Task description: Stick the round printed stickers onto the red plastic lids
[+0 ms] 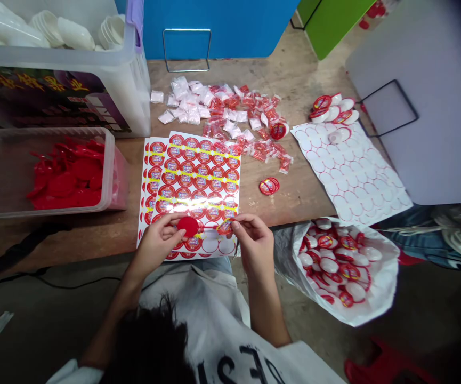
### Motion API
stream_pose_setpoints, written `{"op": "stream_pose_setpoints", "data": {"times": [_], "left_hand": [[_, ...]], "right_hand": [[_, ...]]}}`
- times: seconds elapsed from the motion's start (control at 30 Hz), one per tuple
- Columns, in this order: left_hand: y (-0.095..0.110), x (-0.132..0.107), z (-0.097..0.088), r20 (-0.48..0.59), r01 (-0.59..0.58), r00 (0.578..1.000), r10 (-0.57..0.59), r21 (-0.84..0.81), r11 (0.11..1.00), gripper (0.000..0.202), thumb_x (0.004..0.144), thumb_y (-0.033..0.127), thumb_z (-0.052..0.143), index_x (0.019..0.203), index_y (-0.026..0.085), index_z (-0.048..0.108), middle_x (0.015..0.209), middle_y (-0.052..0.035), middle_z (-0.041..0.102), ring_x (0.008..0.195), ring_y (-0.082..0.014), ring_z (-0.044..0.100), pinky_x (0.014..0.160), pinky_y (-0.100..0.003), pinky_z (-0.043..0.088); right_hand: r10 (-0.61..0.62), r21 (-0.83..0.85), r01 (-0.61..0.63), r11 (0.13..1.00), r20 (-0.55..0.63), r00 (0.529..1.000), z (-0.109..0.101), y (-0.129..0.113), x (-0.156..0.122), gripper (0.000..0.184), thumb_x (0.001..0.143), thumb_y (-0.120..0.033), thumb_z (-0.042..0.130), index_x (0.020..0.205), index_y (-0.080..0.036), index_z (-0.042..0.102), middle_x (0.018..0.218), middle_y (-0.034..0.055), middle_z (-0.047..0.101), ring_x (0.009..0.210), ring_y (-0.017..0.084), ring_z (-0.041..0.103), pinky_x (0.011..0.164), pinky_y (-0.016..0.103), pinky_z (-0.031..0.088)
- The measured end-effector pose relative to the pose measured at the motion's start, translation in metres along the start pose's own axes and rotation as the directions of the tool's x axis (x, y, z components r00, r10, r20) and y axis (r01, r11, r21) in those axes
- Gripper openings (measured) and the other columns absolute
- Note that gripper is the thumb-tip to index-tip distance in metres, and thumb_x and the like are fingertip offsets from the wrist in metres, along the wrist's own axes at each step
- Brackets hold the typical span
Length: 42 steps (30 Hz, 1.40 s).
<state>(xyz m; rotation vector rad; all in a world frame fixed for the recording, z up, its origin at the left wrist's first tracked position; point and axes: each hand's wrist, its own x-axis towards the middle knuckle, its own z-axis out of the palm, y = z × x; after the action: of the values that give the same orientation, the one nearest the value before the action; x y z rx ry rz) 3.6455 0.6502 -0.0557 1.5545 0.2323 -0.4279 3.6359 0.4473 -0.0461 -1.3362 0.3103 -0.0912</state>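
My left hand holds a round red lid over the near edge of a sheet of round red stickers. Beside it, my right hand pinches one red sticker, peeled up from the sheet's bottom row. Several sticker places in that bottom row are bare white. A second sticker sheet lies under the first, showing at its left.
A clear tub of red lids stands at the left. A bigger clear bin holds white cups. Small sachets are scattered behind. A used-up white backing sheet lies at the right. A white bag of stickered lids sits by my right knee.
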Motion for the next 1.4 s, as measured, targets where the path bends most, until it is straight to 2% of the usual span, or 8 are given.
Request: {"op": "stream_pose_setpoints", "data": {"times": [0.1, 0.23, 0.4, 0.5, 0.63, 0.83, 1.07, 1.4], "left_hand": [[0.004, -0.002, 0.007, -0.048, 0.012, 0.999, -0.018, -0.125, 0.992, 0.048, 0.069, 0.031, 0.073, 0.111, 0.016, 0.053, 0.108, -0.0059, 0.061, 0.071, -0.0133, 0.068, 0.072, -0.025, 0.056], [0.01, -0.006, 0.02, -0.043, 0.021, 0.999, -0.032, -0.232, 0.972, 0.043, 0.068, 0.028, 0.073, 0.105, 0.018, 0.054, 0.106, -0.0041, 0.063, 0.074, -0.0137, 0.067, 0.07, -0.026, 0.057], [0.004, -0.01, 0.032, 0.044, 0.072, 0.997, -0.063, -0.234, 0.97, 0.03, 0.068, 0.027, 0.073, 0.088, 0.015, 0.055, 0.079, -0.0007, 0.066, 0.072, -0.0126, 0.064, 0.067, -0.021, 0.051], [-0.003, -0.009, 0.033, -0.02, 0.057, 0.998, -0.063, -0.211, 0.976, 0.027, 0.071, 0.029, 0.072, 0.079, 0.015, 0.051, 0.071, 0.0013, 0.063, 0.067, -0.0095, 0.06, 0.062, -0.017, 0.045], [0.0, -0.009, 0.03, -0.113, 0.029, 0.991, -0.074, -0.359, 0.933, 0.037, 0.073, 0.033, 0.072, 0.095, 0.015, 0.048, 0.086, -0.0024, 0.066, 0.077, -0.0132, 0.064, 0.069, -0.023, 0.05], [0.016, -0.016, 0.031, -0.002, 0.058, 0.998, -0.07, -0.532, 0.844, 0.057, 0.075, 0.021, 0.069, 0.126, 0.021, 0.042, 0.134, -0.0122, 0.055, 0.106, -0.0216, 0.062, 0.082, -0.031, 0.054], [0.01, -0.018, 0.04, 0.029, 0.067, 0.997, -0.067, -0.728, 0.683, 0.04, 0.089, 0.031, 0.051, 0.125, 0.013, 0.054, 0.126, -0.016, 0.06, 0.116, -0.0264, 0.057, 0.092, -0.04, 0.05], [0.008, -0.019, 0.046, 0.008, -0.022, 0.999, 0.036, -0.649, 0.76, 0.036, 0.092, 0.033, 0.05, 0.123, 0.017, 0.06, 0.134, -0.0125, 0.056, 0.125, -0.0258, 0.05, 0.098, -0.036, 0.047]], "right_hand": [[0.085, 0.058, -0.091, 0.994, 0.098, 0.992, 0.005, -0.001, -0.007, 0.015, 0.072, -0.027, 0.077, 0.078, -0.02, 0.065, 0.06, -0.0036, 0.064, 0.05, 0.009, 0.056, 0.05, 0.02, 0.044], [0.138, 0.077, -0.15, 0.986, 0.139, 0.981, 0.019, 0.002, -0.015, 0.016, 0.069, -0.025, 0.078, 0.076, -0.02, 0.065, 0.065, -0.0032, 0.065, 0.056, 0.008, 0.058, 0.054, 0.019, 0.046], [0.18, 0.172, -0.204, 0.964, 0.146, 0.973, 0.031, 0.008, -0.014, 0.016, 0.069, -0.026, 0.078, 0.075, -0.02, 0.065, 0.064, -0.0045, 0.063, 0.057, 0.007, 0.056, 0.054, 0.017, 0.044], [0.218, 0.26, -0.234, 0.937, 0.09, 0.972, 0.03, 0.009, -0.013, 0.02, 0.067, -0.028, 0.08, 0.075, -0.019, 0.063, 0.058, -0.0064, 0.06, 0.05, 0.005, 0.053, 0.05, 0.016, 0.042], [0.262, 0.223, -0.27, 0.937, 0.063, 0.963, 0.029, 0.009, -0.015, 0.022, 0.066, -0.029, 0.079, 0.074, -0.019, 0.061, 0.052, -0.0066, 0.059, 0.045, 0.007, 0.053, 0.044, 0.017, 0.04], [0.277, 0.089, -0.285, 0.954, 0.098, 0.956, 0.04, 0.012, -0.019, 0.023, 0.064, -0.033, 0.078, 0.072, -0.018, 0.062, 0.056, -0.0055, 0.059, 0.046, 0.008, 0.051, 0.044, 0.019, 0.042], [0.163, -0.004, -0.163, 0.987, -0.028, 0.986, 0.048, 0.007, -0.02, 0.021, 0.064, -0.034, 0.077, 0.072, -0.018, 0.064, 0.058, -0.0038, 0.06, 0.049, 0.008, 0.051, 0.047, 0.02, 0.045], [0.245, 0.016, -0.245, 0.969, -0.007, 0.97, 0.052, -0.004, -0.022, 0.017, 0.063, -0.029, 0.077, 0.067, -0.016, 0.066, 0.048, -0.003, 0.062, 0.039, 0.009, 0.053, 0.04, 0.02, 0.046]]}}
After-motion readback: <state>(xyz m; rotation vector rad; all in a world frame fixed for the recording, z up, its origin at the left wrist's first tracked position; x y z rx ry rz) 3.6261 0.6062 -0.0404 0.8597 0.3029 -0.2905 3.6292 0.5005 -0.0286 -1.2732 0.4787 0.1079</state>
